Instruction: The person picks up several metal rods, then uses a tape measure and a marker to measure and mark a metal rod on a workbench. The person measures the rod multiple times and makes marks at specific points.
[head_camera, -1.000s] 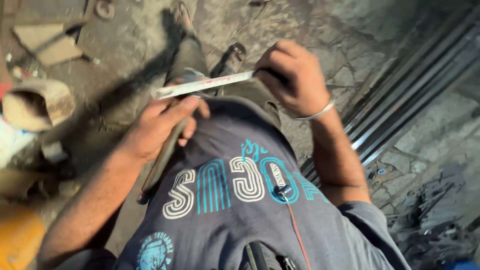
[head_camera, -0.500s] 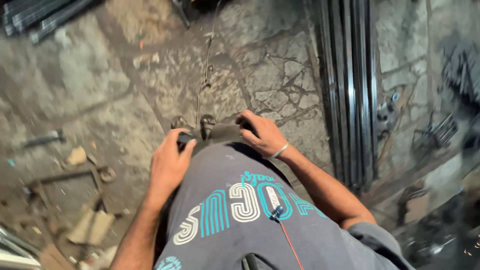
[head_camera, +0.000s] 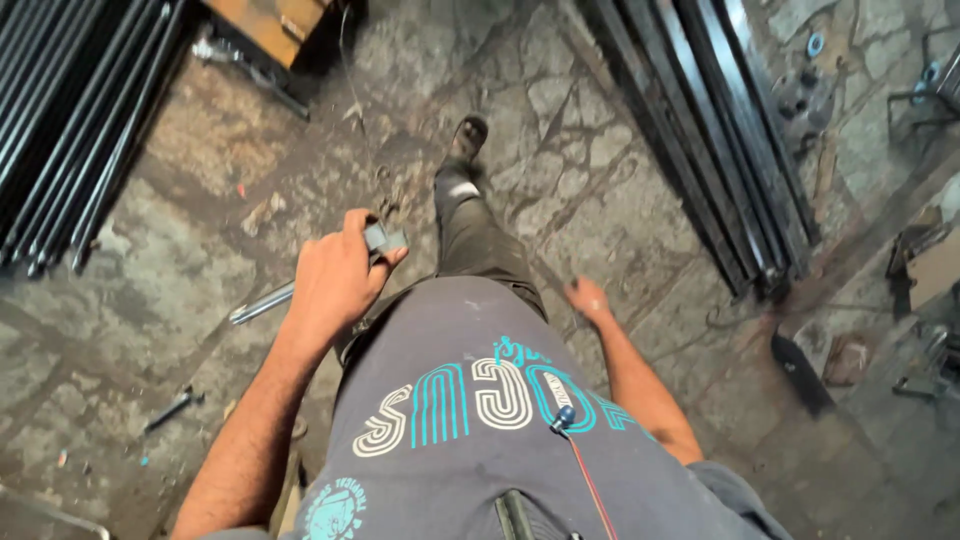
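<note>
Left hand clamped on metal bar, held low beside hip, over stone floor. Right hand loose, holds nothing. Step looks like carrying bar while walking. Next move needs steady hold.

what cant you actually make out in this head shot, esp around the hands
Head view:
- Metal piece in left hand: the fingers cover its middle; only a dark end and a silvery bar show.
- Right hand: motion-blurred, so whether it holds anything cannot be told.
- Far foot: hidden under the grey shirt.
- Black bars: cut off by the top edge.
</note>
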